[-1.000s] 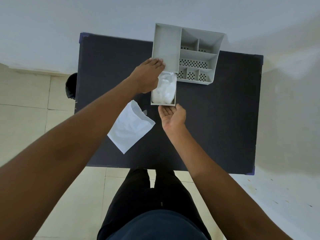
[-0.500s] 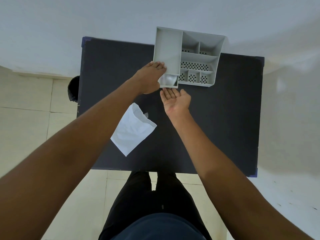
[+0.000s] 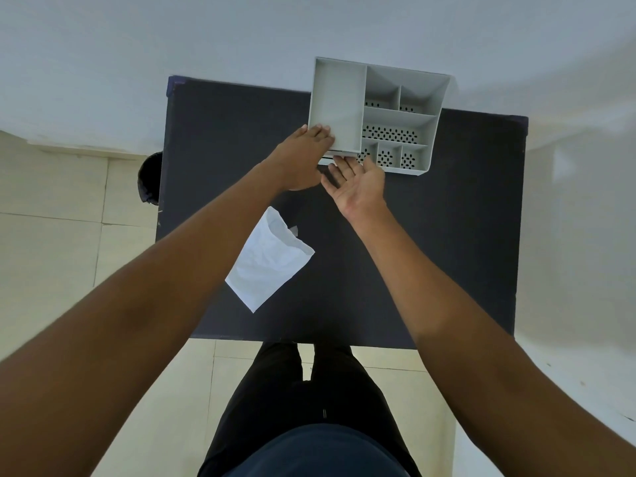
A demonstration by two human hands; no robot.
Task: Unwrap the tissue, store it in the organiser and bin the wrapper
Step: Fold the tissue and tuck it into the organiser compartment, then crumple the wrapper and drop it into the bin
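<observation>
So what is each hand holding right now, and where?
Neither grips anything. The left hand rests flat on the organiser's near-left corner; the right hand, palm open, presses its drawer front.

Plain indoor room, type undetermined: bare white wall (image 3: 241, 36), cream tiled floor (image 3: 51, 256), and one dark surface (image 3: 430, 263) carrying a grey plastic organiser (image 3: 339, 98).

Both bare forearms reach forward and converge, the left hand (image 3: 303, 160) palm-down with its 4 fingers laid flat together, the right hand (image 3: 358, 182) palm-up just beside it, fingers extended and loosely spread.
</observation>
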